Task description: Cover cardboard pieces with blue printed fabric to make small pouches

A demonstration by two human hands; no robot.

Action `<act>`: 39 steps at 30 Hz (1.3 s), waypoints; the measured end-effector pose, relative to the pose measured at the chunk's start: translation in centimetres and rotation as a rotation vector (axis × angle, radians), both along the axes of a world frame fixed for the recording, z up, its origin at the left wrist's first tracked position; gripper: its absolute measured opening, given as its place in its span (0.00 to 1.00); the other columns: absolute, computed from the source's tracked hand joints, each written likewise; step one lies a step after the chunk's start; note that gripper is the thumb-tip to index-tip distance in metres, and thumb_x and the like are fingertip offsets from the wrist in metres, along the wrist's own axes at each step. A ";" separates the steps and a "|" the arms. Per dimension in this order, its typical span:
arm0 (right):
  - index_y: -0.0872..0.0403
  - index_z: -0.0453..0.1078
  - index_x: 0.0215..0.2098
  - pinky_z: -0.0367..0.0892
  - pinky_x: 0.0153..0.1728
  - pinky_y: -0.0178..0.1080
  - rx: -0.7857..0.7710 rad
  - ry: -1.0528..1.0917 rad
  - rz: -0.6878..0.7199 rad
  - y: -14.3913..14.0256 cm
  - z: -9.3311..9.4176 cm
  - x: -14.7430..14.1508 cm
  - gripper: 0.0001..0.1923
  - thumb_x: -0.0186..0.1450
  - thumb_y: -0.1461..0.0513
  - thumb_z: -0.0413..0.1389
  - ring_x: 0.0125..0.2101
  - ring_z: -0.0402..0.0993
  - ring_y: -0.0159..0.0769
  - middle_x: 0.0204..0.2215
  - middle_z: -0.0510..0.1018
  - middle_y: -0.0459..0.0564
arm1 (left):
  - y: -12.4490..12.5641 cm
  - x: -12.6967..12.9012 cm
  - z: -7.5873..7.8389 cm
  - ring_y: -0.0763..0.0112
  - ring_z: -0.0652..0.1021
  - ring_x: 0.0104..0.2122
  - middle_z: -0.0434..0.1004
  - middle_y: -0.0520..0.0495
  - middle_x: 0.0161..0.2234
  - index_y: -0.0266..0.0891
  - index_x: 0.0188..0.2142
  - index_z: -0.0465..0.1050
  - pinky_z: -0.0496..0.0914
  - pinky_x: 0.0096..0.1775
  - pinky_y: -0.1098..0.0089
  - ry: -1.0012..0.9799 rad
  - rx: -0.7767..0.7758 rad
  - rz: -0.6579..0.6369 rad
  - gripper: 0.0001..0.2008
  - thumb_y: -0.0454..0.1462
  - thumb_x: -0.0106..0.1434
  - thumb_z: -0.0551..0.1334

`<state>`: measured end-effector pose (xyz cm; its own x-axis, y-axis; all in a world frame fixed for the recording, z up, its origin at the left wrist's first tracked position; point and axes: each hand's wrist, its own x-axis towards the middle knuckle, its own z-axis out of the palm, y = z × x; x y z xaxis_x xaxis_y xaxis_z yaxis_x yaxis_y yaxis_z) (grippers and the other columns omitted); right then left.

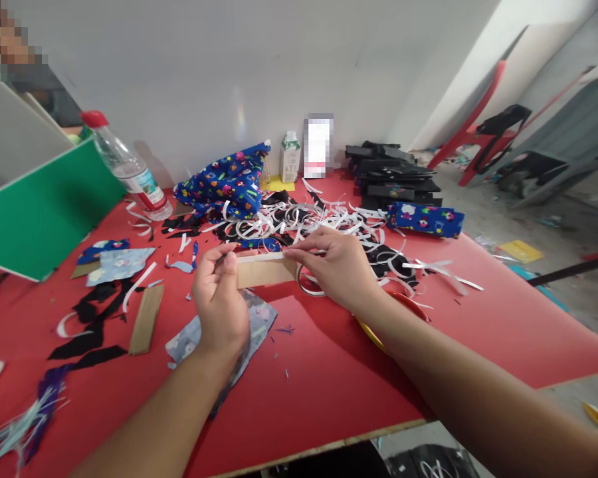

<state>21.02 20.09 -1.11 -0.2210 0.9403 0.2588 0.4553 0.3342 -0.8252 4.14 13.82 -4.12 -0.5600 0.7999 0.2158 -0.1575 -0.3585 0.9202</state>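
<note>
My left hand (224,305) is closed on the left end of a tan cardboard strip (266,273), raised above the table. Along the strip's upper edge lies a narrow white band (259,257) that looks like tape. At the other end, my right hand (341,269) pinches the band and the strip's corner between thumb and fingers. A pale curled loop (309,285) hangs just below the right fingers. Under my left hand, a grey-blue patterned fabric piece (262,315) lies on the table. Partly hidden by my right forearm is a round red-and-yellow object (373,332).
The red table (319,378) bears a heap of white strips (329,222) and black scraps. Behind stand a bottle (139,186), a carton (290,158) and a phone-like screen (318,146). Black flat pieces (393,172) are stacked right; a blue patterned bundle (423,219) lies nearby. Cardboard (147,318) lies left.
</note>
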 end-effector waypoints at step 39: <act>0.46 0.83 0.40 0.71 0.38 0.42 0.426 -0.039 0.234 -1.5 0.6 0.2 0.06 0.71 0.59 0.63 0.34 0.79 0.39 0.33 0.87 0.46 | -1.6 -1.5 2.3 0.62 0.80 0.34 0.84 0.45 0.34 0.41 0.40 0.78 0.67 0.35 0.65 1.262 0.052 -0.032 0.14 0.40 0.78 0.55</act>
<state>21.26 18.63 -0.48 -0.4308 0.6766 0.5971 0.3559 0.7355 -0.5766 2.62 12.24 -1.85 0.0774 0.7837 0.6163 0.8083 -0.4112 0.4213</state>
